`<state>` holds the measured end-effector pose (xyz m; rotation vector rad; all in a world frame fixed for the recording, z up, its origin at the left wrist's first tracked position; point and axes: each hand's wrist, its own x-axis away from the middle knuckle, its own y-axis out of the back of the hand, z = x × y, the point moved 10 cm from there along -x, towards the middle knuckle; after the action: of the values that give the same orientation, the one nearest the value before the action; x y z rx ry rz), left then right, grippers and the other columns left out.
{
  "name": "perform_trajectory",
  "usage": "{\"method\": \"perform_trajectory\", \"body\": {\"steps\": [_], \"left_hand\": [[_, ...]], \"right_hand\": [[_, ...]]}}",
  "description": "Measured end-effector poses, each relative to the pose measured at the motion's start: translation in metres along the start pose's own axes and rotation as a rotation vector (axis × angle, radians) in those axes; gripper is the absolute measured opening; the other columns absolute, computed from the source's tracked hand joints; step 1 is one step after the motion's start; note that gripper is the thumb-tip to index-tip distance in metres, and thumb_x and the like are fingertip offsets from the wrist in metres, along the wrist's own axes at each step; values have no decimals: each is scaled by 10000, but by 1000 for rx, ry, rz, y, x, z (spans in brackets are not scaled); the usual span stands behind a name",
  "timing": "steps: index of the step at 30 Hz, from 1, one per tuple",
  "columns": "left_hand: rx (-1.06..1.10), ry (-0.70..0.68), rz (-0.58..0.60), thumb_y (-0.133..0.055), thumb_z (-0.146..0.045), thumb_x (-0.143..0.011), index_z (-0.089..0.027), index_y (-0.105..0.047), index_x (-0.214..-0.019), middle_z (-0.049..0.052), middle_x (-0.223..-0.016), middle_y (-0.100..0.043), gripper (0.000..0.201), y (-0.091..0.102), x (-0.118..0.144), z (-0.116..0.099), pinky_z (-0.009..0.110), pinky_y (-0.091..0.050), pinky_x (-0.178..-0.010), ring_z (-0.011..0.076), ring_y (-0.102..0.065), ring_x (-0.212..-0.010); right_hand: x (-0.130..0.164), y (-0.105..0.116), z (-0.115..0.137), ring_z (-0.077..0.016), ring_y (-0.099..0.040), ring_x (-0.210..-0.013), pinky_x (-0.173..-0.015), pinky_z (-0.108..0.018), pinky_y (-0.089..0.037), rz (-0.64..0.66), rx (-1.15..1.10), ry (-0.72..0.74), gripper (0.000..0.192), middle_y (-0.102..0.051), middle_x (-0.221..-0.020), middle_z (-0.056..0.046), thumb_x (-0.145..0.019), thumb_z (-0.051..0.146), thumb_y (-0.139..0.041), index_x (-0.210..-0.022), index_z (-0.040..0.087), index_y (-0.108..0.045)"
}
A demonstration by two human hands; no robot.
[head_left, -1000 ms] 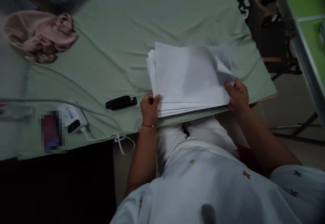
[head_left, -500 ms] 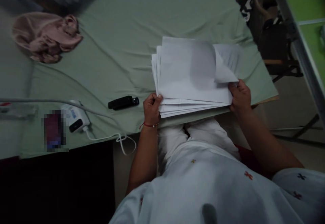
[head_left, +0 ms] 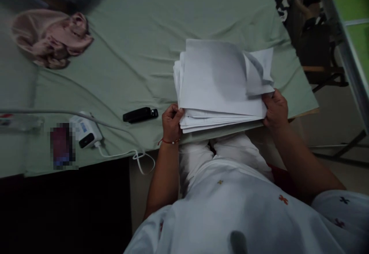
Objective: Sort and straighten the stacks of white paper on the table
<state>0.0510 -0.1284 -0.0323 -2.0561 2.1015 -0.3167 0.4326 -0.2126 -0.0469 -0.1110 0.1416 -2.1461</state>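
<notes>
One paper stack [head_left: 213, 88] is seen at the desk's [head_left: 138, 42] near edge. Its left corner is pinched in the left hand [head_left: 171, 122], grip closed on it. Its right corner sheets are lifted by the right hand [head_left: 275, 108], grip closed on them. One stapler [head_left: 140, 114] lies nearby.

Dim, low-contrast frame with a grey-green cast. Paper stack [head_left: 219, 81] is the brightest area, with a soft shadow across its top sheet. Under the table's near-left edge it's crushed to black. Far-left corner soft and smeared; pink cloth [head_left: 50, 37] slightly blurred.
</notes>
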Motion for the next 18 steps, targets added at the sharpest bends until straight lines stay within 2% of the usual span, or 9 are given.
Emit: {"method": "perform_trajectory", "body": {"steps": [3, 6, 9, 11, 12, 14, 18], "left_hand": [[21, -21, -13, -940, -501, -629, -211, -623, -828, -46, -670, -559, 474, 5, -1, -1, 220, -409, -537, 87, -491, -561], [1, -18, -5, -895, -514, -705, -231, -666, -1072, -27, -700, -614, 517, 8, -2, 1, 255, -487, -587, 126, -583, -597], [-56, -57, -22, -869, -535, -730, -231, -665, -1234, 53, -955, -726, 623, 11, -4, -3, 314, -574, -752, 205, -708, -847], [-88, -92, -44, -859, -556, -731, -230, -658, -1285, 98, -1183, -725, 673, 13, -5, -6, 350, -578, -903, 257, -703, -1083], [-97, -93, -52, -855, -565, -730, -228, -662, -1288, 105, -1250, -714, 680, 13, -5, -6, 361, -566, -958, 272, -682, -1161], [-97, -57, -71, -853, -586, -721, -211, -702, -1220, 101, -1240, -732, 641, 13, -6, -3, 367, -554, -1002, 285, -669, -1206], [-56, 69, -47, -838, -604, -729, -187, -771, -975, 80, -970, -791, 489, 9, -4, 9, 376, -585, -946, 288, -718, -1094]], "right_hand": [[1, -2, 0, -273, -715, -899, -658, -400, -596, 13, -35, -22, 372, -693, -833, 2, -716, 526, -874, -856, 310, -606], [5, -6, 0, -191, -645, -701, -586, -332, -534, 41, -53, -54, 373, -636, -742, 28, -683, 468, -905, -834, 291, -614], [7, -9, 2, -150, -560, -606, -530, -301, -466, 63, -46, -69, 364, -621, -717, 33, -668, 445, -908, -840, 279, -633], [7, -8, 2, -140, -528, -576, -502, -291, -428, 68, -48, -90, 354, -612, -700, 37, -660, 431, -901, -840, 275, -639], [7, -8, 2, -137, -517, -566, -491, -287, -415, 74, -49, -104, 348, -611, -695, 37, -657, 422, -897, -838, 272, -640], [7, -6, 2, -130, -500, -548, -473, -282, -393, 86, -52, -130, 333, -617, -689, 37, -647, 400, -889, -843, 267, -655], [8, -3, 0, -118, -454, -490, -437, -281, -374, 116, -49, -175, 318, -586, -636, 49, -642, 383, -883, -851, 264, -675]]}}
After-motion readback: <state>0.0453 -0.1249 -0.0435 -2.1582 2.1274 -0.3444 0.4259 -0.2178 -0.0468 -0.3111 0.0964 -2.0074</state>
